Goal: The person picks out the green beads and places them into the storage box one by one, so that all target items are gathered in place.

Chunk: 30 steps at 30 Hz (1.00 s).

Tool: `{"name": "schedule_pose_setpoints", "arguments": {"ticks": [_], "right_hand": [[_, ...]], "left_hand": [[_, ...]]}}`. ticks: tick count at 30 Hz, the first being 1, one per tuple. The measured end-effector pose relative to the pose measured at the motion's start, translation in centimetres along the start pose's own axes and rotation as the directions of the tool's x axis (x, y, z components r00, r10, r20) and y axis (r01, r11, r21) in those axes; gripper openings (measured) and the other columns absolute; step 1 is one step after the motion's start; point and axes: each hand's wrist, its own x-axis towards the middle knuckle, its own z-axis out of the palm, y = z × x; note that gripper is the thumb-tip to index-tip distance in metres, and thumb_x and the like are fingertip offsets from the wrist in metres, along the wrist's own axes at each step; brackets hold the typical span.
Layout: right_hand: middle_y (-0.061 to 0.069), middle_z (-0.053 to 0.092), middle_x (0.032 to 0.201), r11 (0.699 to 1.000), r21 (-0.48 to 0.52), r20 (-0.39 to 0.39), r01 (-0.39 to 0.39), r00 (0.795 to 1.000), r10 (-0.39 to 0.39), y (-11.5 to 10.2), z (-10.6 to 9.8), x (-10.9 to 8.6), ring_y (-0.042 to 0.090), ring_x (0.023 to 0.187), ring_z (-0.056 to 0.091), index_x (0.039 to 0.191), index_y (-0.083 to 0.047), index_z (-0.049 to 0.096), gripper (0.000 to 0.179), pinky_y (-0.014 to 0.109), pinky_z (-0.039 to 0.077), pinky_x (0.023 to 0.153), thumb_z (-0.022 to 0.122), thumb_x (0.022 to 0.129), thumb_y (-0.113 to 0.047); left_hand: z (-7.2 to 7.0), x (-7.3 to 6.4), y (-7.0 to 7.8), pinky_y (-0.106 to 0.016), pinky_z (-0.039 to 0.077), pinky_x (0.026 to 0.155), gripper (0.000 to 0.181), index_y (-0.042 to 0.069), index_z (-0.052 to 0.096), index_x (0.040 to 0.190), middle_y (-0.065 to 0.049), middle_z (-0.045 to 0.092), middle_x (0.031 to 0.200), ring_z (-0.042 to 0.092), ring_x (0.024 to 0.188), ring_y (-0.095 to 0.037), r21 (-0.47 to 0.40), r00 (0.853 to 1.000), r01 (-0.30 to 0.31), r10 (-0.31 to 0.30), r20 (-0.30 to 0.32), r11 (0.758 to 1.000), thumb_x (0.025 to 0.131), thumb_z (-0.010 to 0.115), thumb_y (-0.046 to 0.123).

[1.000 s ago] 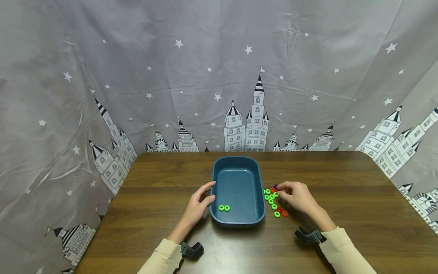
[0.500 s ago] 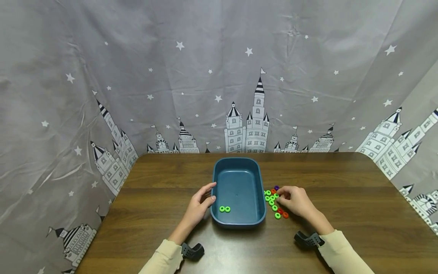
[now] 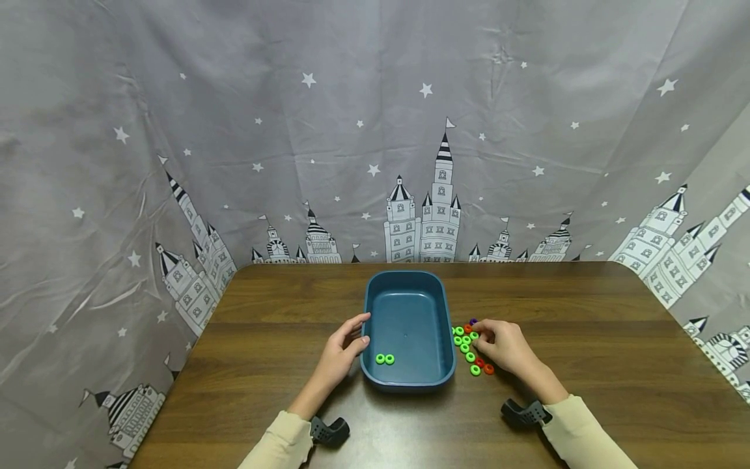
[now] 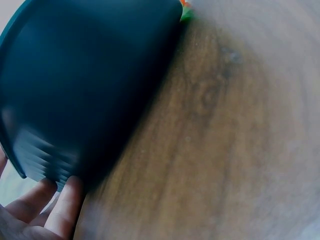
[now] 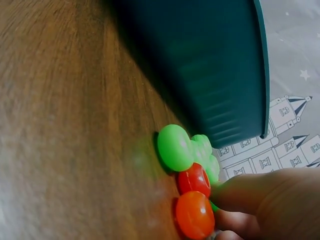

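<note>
A dark blue plastic tub (image 3: 410,312) stands on the wooden table, with two green rings (image 3: 385,359) on its floor near the left front. My left hand (image 3: 338,348) holds the tub's left side: thumb and index finger lie at the rim, other fingertips (image 4: 67,200) against the outer wall. To the right of the tub lie several green rings (image 3: 465,348), some red and orange rings (image 3: 489,369) and a purple ring (image 3: 473,322). Curled fingers of my right hand (image 3: 505,342) are down among them, right at a green ring (image 3: 474,335); I cannot tell if they pinch it.
The brown wooden table (image 3: 281,312) runs out on both sides of the tub. Behind it hangs a grey curtain (image 3: 340,98) printed with castles and stars. Black wrist mounts (image 3: 330,432) sit on both forearms.
My right hand has shifted slightly downward among the rings, and more of the purple ring shows. The left hand stays on the tub. The view has tilted a little.
</note>
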Motion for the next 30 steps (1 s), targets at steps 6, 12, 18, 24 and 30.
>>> {"name": "schedule_pose_setpoints", "arguments": {"ticks": [6,12,18,24,30], "right_hand": [[-0.008,0.06,0.066,1.0,-0.015,0.008,-0.002,1.0,0.002,-0.19,0.03,-0.13,-0.002,0.061,0.046,0.089,-0.005,0.076,0.012,0.021,0.04,0.059,0.076,0.077,-0.003],[-0.007,0.06,0.065,1.0,-0.017,0.04,-0.015,0.999,0.016,-0.32,-0.16,-0.26,-0.001,0.061,0.045,0.089,-0.006,0.076,0.013,0.021,0.039,0.059,0.08,0.077,-0.007],[-0.007,0.059,0.065,1.0,-0.024,0.043,0.003,0.999,-0.002,-0.28,-0.22,-0.24,-0.001,0.061,0.045,0.088,-0.005,0.076,0.012,0.021,0.039,0.059,0.081,0.076,-0.008],[-0.007,0.059,0.066,0.999,-0.032,0.049,0.004,0.999,-0.002,-0.31,-0.22,-0.2,0.0,0.062,0.046,0.086,-0.006,0.076,0.011,0.022,0.039,0.06,0.081,0.077,-0.008],[-0.007,0.06,0.068,0.999,-0.032,0.05,0.012,0.999,-0.011,-0.44,-0.33,-0.24,0.0,0.064,0.047,0.088,-0.006,0.076,0.011,0.022,0.04,0.06,0.08,0.077,-0.008]], "left_hand": [[0.05,-0.02,-0.08,-0.04,0.056,0.095,0.044,0.002,0.057,0.142,-0.026,0.059,0.141,0.058,0.128,-0.045,-0.011,1.0,0.002,-0.003,-0.002,1.0,0.098,0.061,0.005],[0.09,-0.11,-0.03,-0.037,0.057,0.093,0.044,0.002,0.058,0.141,-0.027,0.059,0.141,0.058,0.128,-0.045,-0.022,1.0,0.006,-0.006,-0.002,1.0,0.097,0.061,0.004],[0.08,-0.08,-0.01,-0.045,0.058,0.093,0.044,0.003,0.058,0.141,-0.026,0.058,0.142,0.057,0.129,-0.046,-0.02,1.0,0.011,-0.011,-0.001,1.0,0.097,0.061,0.005],[0.06,-0.1,0.0,-0.046,0.057,0.095,0.044,0.003,0.057,0.142,-0.026,0.058,0.142,0.057,0.129,-0.046,-0.014,1.0,0.01,-0.01,-0.001,1.0,0.098,0.06,0.005],[0.07,-0.08,0.04,-0.044,0.058,0.093,0.044,0.002,0.057,0.142,-0.026,0.058,0.142,0.057,0.129,-0.045,-0.013,1.0,0.011,-0.011,-0.001,1.0,0.098,0.06,0.005]]}}
